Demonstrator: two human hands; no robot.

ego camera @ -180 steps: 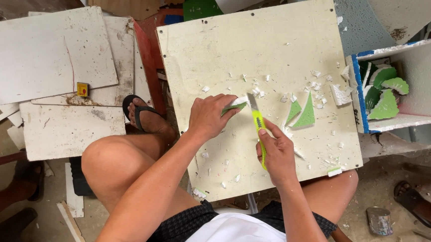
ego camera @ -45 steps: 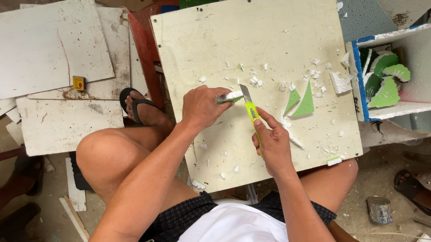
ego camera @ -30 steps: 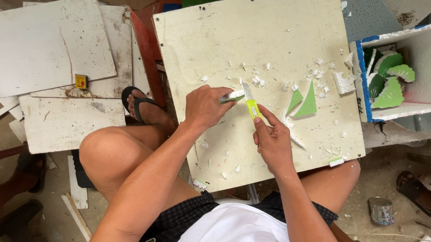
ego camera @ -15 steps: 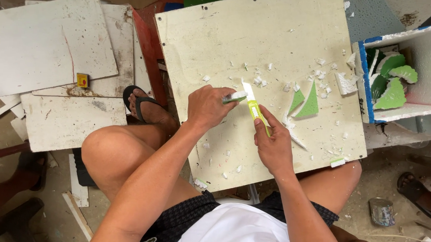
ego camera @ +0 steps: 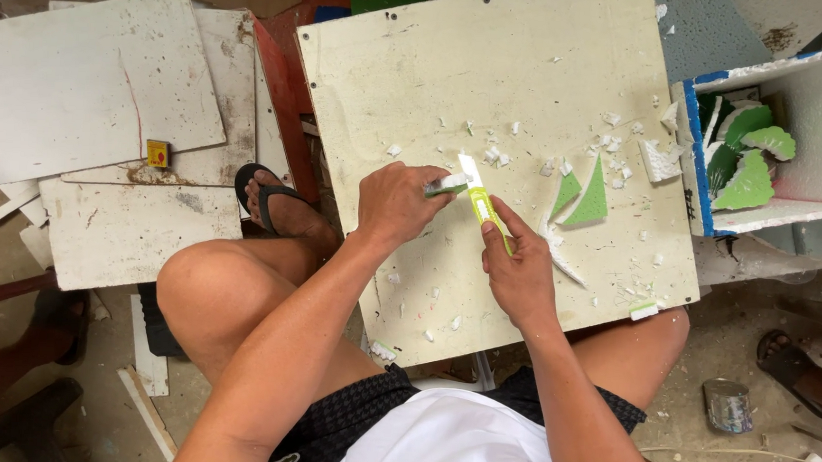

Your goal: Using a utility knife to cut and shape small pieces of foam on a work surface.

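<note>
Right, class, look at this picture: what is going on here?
A seated person works at a cream board resting on the knees. The left hand pinches a small white-and-green foam piece; the right hand holds a yellow-green utility knife, blade against it. White chips and green triangles lie alongside.

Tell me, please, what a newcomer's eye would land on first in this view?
Probably the yellow-green utility knife in the right hand, its blade against a small foam piece pinched by the left hand, at the middle of the cream work board. Next, two green triangular offcuts among white crumbs just right of the knife, and more green shapes in the white box at the right edge.
</note>
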